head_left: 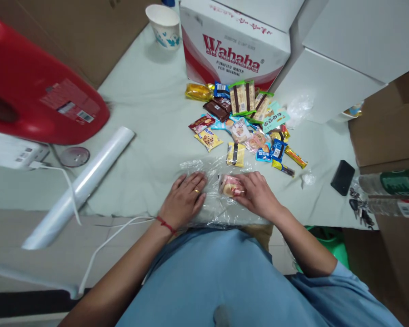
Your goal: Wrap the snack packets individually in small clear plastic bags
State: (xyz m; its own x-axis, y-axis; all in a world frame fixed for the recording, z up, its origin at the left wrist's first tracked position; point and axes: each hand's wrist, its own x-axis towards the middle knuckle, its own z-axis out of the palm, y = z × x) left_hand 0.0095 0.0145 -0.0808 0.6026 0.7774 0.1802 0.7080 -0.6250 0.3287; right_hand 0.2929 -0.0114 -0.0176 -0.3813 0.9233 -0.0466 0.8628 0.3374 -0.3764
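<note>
A sheet of clear plastic film [213, 206] lies at the table's front edge. My left hand [187, 196] rests flat on its left part, fingers stretched out. My right hand [258, 193] grips a small pink-and-cream wrapped snack [232, 186] by its right end, over the film. Just beyond the film lies a yellow packet with a dark band [235, 154]. Behind it spreads a pile of wrapped snacks, among them a pale wafer pack [242, 98], a brown packet [217, 110] and a blue packet [278, 149].
A Wahaha water carton [235, 50] stands behind the snacks, with a paper cup [163, 27] beside it. On the left are a roll of plastic film [82, 186], a red jug [44, 86] and a white cable [73, 195]. A black case [342, 177] and keys [361, 211] lie right.
</note>
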